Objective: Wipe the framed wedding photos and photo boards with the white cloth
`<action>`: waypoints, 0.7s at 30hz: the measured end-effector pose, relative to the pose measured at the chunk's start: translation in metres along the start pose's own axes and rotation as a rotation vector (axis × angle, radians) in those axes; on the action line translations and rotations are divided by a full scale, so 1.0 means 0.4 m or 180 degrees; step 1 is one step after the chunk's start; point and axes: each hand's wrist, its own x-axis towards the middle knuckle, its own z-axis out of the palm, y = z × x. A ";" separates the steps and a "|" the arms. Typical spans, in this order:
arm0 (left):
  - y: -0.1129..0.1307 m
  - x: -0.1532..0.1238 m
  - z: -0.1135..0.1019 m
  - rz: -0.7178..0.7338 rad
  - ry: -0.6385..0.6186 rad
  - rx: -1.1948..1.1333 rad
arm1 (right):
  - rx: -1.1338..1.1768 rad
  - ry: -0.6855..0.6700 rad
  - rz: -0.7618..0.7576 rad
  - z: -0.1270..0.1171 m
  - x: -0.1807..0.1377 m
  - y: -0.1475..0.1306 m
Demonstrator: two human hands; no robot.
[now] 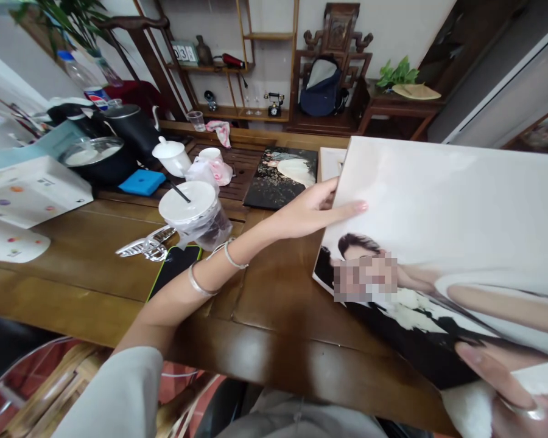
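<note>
A large photo print (442,207) with a white upper part and a dark lower part is tilted up above the wooden table (274,316). My left hand (313,210) grips its left edge, thumb on the front and fingers curled behind. My right hand (506,389) holds the print's lower right corner, thumb pressed on the picture, a ring on one finger. Bracelets circle my left wrist.
Another dark photo print (281,176) lies flat farther back. A lidded plastic cup with a straw (194,213), a phone (176,267), a metal clip (146,246), a white teapot (171,155), a blue box (141,181) and a white box (30,191) crowd the left. Shelves and a chair with a backpack stand behind.
</note>
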 end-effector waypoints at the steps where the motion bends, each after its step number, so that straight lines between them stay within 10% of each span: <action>1: 0.000 0.000 0.000 -0.0002 0.0004 0.0007 | -0.0068 -0.0010 -0.0033 0.004 0.003 -0.006; 9: -0.063 -0.022 0.023 0.0034 0.0505 -0.0316 | 0.0204 0.0195 0.0076 0.068 0.024 -0.081; 21: -0.216 -0.106 0.045 -0.0337 0.1327 -0.0382 | 0.0794 -0.0813 0.0908 0.085 0.018 0.002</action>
